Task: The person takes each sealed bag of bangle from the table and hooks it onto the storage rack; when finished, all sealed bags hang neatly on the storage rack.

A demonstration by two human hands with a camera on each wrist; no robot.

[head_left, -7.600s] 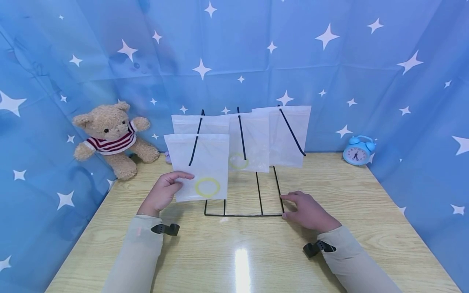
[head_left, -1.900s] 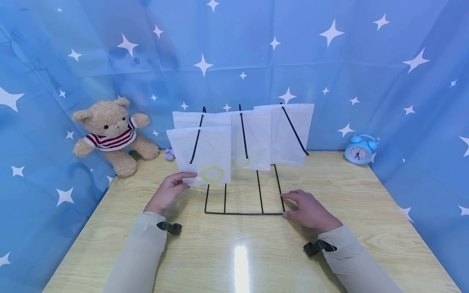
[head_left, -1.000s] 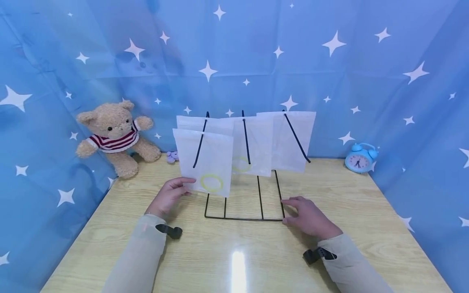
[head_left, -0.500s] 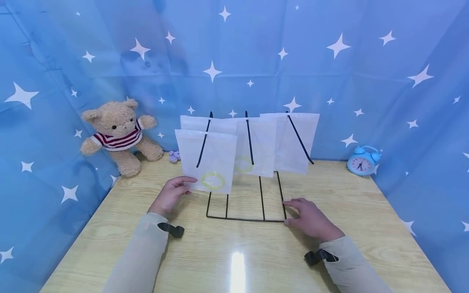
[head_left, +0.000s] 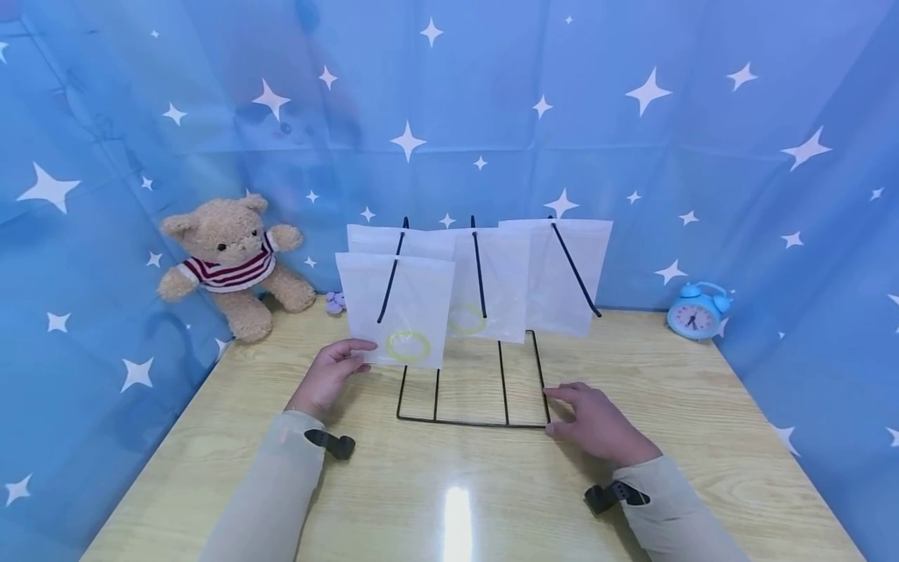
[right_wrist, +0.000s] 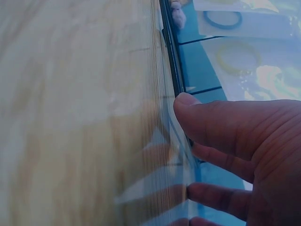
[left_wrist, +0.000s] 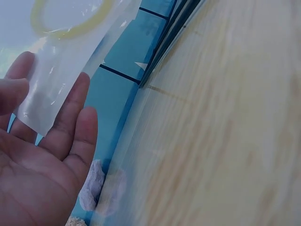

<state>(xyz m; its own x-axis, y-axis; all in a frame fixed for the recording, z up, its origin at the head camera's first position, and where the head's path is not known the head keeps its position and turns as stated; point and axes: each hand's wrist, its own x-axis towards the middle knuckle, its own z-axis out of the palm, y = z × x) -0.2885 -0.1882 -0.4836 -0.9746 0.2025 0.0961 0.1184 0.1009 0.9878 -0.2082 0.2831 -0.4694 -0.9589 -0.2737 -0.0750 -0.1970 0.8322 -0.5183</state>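
A black wire display rack stands on the table with clear zip bags hanging from its three arms. In the head view, my left hand is at the lower left corner of the front zip bag, which holds a yellow ring. The left wrist view shows the bag's corner between the thumb and index finger on one side and the other fingers behind. My right hand grips the rack's base at its front right corner, thumb against the black wire.
Behind the front bag hang a middle zip bag and a right zip bag. A teddy bear sits back left beside a small purple toy. A blue alarm clock stands back right. Blue star-patterned curtain surrounds the table.
The front bag's lower edge has swung up and back since the oldest frame, with small shifts between, and my left hand stays at its corner. The right hand keeps its place on the rack.
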